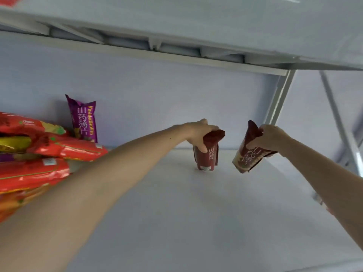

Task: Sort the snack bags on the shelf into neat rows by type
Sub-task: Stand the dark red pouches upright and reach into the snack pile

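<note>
Both arms reach deep onto the white shelf (176,213). My left hand (198,134) grips the top of a dark red snack bag (207,157) that stands upright on the shelf near the back wall. To its right, my right hand (269,137) grips the upper part of a second dark red snack bag (246,157), which tilts to the left, its bottom corner close to the shelf. A purple snack bag (83,119) stands upright against the back wall at the left. In front of it lies a loose pile of red-orange snack bags (39,165).
A white upper shelf (196,26) with metal brackets hangs close overhead. A grey upright post (279,99) marks the shelf's right end, with more frame bars (337,122) beyond it. The back wall (157,91) is pale blue-white.
</note>
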